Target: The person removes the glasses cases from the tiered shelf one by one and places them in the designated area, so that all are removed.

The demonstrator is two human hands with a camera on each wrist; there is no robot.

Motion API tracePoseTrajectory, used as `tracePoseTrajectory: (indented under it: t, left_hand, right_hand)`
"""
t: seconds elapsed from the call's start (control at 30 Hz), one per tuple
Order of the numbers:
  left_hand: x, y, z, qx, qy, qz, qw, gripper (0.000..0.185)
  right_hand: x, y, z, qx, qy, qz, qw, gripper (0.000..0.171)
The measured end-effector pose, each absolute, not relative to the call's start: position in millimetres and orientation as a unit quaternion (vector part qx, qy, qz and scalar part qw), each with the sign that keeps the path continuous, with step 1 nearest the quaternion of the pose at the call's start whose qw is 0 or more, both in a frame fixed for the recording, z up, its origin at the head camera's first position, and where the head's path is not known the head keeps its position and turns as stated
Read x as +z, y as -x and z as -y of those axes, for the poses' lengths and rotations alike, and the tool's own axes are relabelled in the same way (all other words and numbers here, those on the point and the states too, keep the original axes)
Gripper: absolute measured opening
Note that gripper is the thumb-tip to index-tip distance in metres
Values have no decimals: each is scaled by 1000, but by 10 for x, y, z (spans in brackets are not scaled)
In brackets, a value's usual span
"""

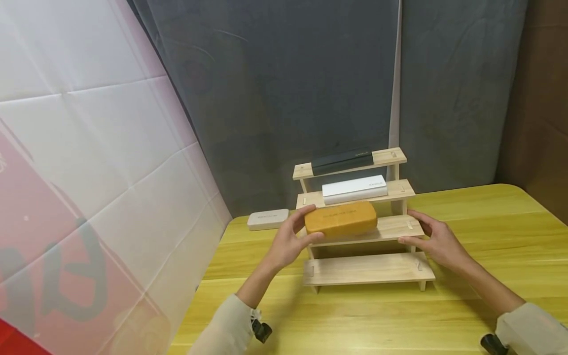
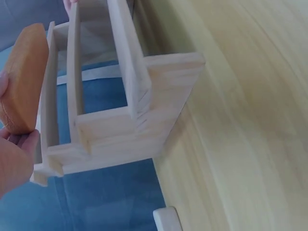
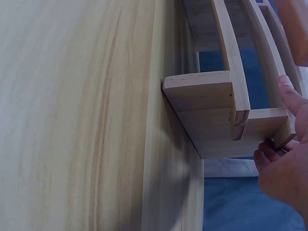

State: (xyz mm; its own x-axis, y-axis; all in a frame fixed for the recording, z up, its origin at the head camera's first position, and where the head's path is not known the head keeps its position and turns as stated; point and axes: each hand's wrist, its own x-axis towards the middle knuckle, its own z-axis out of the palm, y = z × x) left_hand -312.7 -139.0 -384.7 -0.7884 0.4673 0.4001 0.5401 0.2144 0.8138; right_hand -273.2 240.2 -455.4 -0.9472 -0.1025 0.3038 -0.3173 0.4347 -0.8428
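Head view takes in the whole wooden stand [image 1: 368, 270], with a black case [image 1: 341, 163] on its top step and a white case [image 1: 355, 190] on the next one down. The left hand [image 1: 289, 241] grasps an orange case [image 1: 341, 219] by its 9 o'clock end, over the third step from the top; whether the case touches the wood cannot be told. At the stand's 3 o'clock, the right hand [image 1: 439, 242] grips the end of that same step. A pale case [image 1: 268, 220] lies on the table [image 1: 488, 236] at the stand's 9 o'clock; left wrist view catches just a bit of it, toward 6 o'clock, but bares the left side panel [image 2: 168, 96]. Right wrist view instead shows the right side panel [image 3: 207, 125] and the right hand's curled fingers beside it, largely hidden from the head.
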Motion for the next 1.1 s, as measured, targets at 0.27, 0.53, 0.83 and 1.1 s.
tracePoseTrajectory:
  t: [0.27, 0.53, 0.83, 1.1]
  left_hand:
    - [-3757, 3150, 1528, -536, 322, 779, 53, 66]
    - [-3689, 3178, 1702, -523, 321, 786, 71, 68]
    - [-3651, 3203, 1951, -525, 315, 786, 90, 68]
    - [-3650, 3206, 2179, -530, 310, 784, 90, 69]
  right_hand:
    - [-4557, 2716, -2419, 516, -124, 841, 105, 89]
    - [-4564, 2713, -2419, 517, -128, 839, 110, 88]
    - [-4576, 2728, -2405, 514, -135, 839, 118, 87]
    - [-4581, 2737, -2387, 516, -136, 837, 120, 87]
